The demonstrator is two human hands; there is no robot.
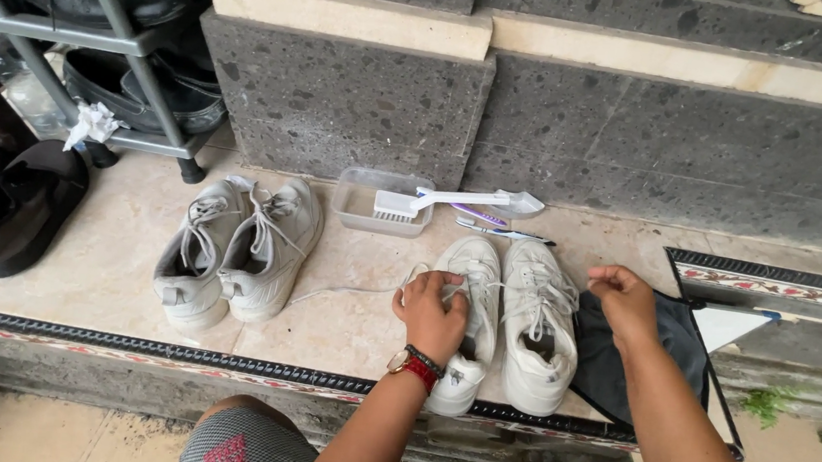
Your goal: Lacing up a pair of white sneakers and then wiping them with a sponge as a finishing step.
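The left hand (pixel 431 313) rests on the left one of a pair of white lace-up sneakers (pixel 468 312) standing on the beige stone step (pixel 107 262), toes toward the person. Its fingers are curled narrow over the tongue and laces, pinching a white lace that trails off to the left across the step. The right hand (pixel 625 300) hovers just right of the other white sneaker (pixel 538 324), fingers loosely bunched; I cannot tell whether it pinches anything. Under and beside it lies a dark cloth bag (pixel 677 337), touching that sneaker's outer side.

The sneaker looks light and fairly soft in its upper, stiffer at sole and heel, so it should lift easily by the heel collar or tongue; the lace is limp and would slide through the eyelets when pulled.

Beyond the pair, against the grey stone wall (pixel 640 153), sits a clear plastic tub (pixel 381 203) with a white scrub brush (pixel 454 203) laid across its rim, and toothbrushes (pixel 497 224) just to its right. Left of the held sneaker, well apart, stands a second pair of greyish-white sneakers (pixel 238 250). Farther left lie black shoes (pixel 1 207) below a metal shoe rack (pixel 98 40)
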